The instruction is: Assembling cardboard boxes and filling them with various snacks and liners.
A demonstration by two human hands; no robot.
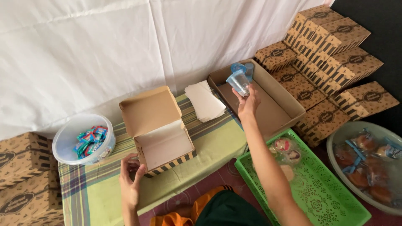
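My right hand (248,102) is raised over a large open cardboard tray (289,98) and grips a small clear plastic cup with a blue lid (238,81). Another such cup (248,68) lies in the tray's far corner. My left hand (130,178) rests on the low table by the front left corner of an open brown snack box (161,138), fingers spread and touching it. The box has a white paper liner inside and its lid stands up.
A stack of white paper sheets (205,100) lies behind the box. A clear bowl of blue-wrapped sweets (83,140) sits left. A green plastic basket (310,184) with wrapped cakes, a basin of wrapped pastries (368,163) and stacked closed boxes (331,50) fill the right.
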